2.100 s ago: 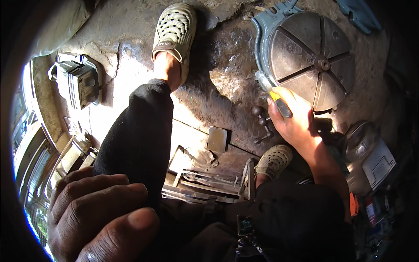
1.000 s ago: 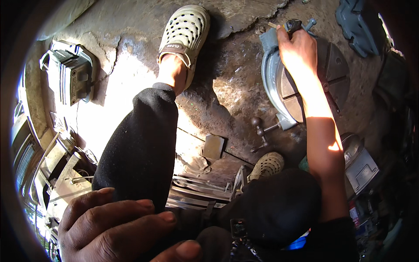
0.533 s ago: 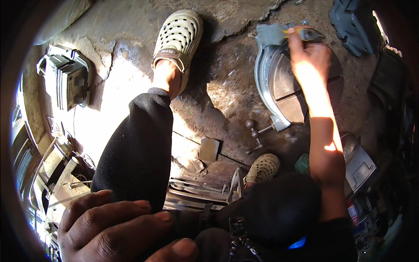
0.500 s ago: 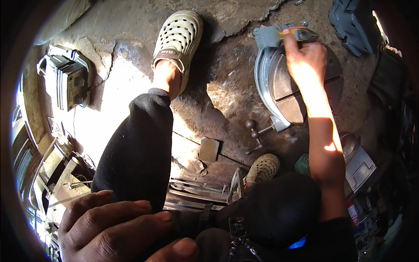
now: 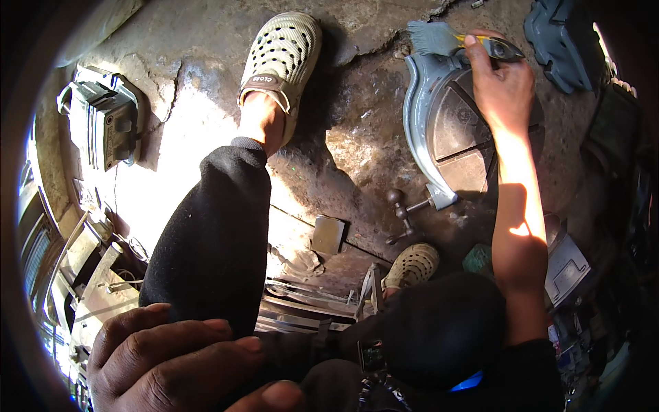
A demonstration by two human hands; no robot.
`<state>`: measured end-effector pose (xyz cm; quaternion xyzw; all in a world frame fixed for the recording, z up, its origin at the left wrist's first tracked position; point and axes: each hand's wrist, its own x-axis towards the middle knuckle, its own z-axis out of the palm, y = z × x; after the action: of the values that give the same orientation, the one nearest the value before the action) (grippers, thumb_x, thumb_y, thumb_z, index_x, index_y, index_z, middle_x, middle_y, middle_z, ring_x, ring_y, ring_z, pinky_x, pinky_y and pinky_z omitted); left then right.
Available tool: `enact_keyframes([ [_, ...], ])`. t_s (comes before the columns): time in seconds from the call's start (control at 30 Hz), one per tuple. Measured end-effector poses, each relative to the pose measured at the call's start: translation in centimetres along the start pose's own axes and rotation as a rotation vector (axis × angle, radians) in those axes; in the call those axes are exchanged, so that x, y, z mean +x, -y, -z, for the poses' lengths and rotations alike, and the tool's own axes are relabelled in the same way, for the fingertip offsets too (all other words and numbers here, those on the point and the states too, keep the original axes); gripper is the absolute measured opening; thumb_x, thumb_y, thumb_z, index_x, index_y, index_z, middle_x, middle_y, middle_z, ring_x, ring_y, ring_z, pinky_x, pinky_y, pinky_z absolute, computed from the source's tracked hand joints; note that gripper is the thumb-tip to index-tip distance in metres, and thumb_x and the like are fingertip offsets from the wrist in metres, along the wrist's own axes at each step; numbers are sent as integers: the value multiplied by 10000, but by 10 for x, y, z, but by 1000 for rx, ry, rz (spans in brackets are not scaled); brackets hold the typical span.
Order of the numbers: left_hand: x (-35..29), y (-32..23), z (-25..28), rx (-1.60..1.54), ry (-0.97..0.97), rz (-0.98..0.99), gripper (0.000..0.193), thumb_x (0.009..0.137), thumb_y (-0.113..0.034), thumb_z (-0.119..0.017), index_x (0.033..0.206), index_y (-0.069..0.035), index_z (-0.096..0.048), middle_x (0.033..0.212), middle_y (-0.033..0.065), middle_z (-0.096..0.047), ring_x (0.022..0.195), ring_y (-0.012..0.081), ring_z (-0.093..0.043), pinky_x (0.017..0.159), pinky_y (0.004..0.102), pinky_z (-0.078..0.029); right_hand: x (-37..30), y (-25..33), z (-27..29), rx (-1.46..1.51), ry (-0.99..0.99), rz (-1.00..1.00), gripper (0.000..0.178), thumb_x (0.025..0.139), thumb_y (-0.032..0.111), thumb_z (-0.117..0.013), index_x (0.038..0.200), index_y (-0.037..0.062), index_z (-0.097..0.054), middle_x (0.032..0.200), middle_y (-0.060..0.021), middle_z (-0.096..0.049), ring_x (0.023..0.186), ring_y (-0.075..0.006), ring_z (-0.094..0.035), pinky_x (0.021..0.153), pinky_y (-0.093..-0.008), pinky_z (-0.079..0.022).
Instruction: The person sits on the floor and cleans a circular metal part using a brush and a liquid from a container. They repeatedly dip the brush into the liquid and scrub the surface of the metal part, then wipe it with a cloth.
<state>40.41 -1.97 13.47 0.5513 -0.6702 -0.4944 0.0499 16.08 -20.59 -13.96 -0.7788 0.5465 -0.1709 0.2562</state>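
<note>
My right hand (image 5: 504,86) grips a paintbrush (image 5: 434,38) by its handle, and its wide bristles are loaded with grey-blue paint. The bristles point left, at the far edge of a round machine table (image 5: 456,130) with slots across its dark metal face. Wet-looking grey paint coats the curved rim (image 5: 417,117) of that table. A crank handle (image 5: 401,206) sticks out at the near end of the rim. My left hand (image 5: 171,357) rests on my left knee, fingers spread and loosely bent, holding nothing.
A grey-painted casting (image 5: 559,44) lies at the far right. Another part-painted metal block (image 5: 110,120) sits on the left. A small square plate (image 5: 328,235) lies on the concrete between my feet. Metal frames and bars (image 5: 103,281) crowd the near left.
My right hand has moved a little right and away from me with the paintbrush. The brush head has shifted to the table's far edge. My left hand stays on the knee.
</note>
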Motion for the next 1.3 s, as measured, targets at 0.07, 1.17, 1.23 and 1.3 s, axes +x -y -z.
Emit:
enact_keyframes([
  [0.07,1,0,0,6,12,-3,542,858,-439,-663,1124,30,-607,1028,204,-657,934,366,-651,813,453,-544,-3,-1,2,125,-92,147,296,899,359,-658,1038,106,-722,652,-48,-627,646,-99,-571,630,-265,-461],
  [1.17,13,-3,6,3,34,-22,539,863,-421,-663,1157,25,-599,1038,195,-648,942,354,-648,821,443,-543,-15,-2,-16,19,221,75,162,895,249,-643,951,100,-670,593,-40,-615,504,-134,-585,538,-316,-475],
  [1.23,14,-4,7,18,37,-28,538,864,-425,-660,1153,25,-602,1041,194,-648,943,352,-647,822,440,-542,-15,-4,-17,101,243,91,166,889,259,-646,951,107,-672,600,-48,-619,516,-157,-593,548,-321,-475],
  [1.3,14,-3,6,18,25,-33,536,865,-429,-657,1146,24,-608,1035,193,-650,940,350,-648,820,440,-542,-15,-7,-18,135,145,93,179,885,264,-650,941,97,-680,603,-67,-629,517,-168,-604,538,-324,-474],
])
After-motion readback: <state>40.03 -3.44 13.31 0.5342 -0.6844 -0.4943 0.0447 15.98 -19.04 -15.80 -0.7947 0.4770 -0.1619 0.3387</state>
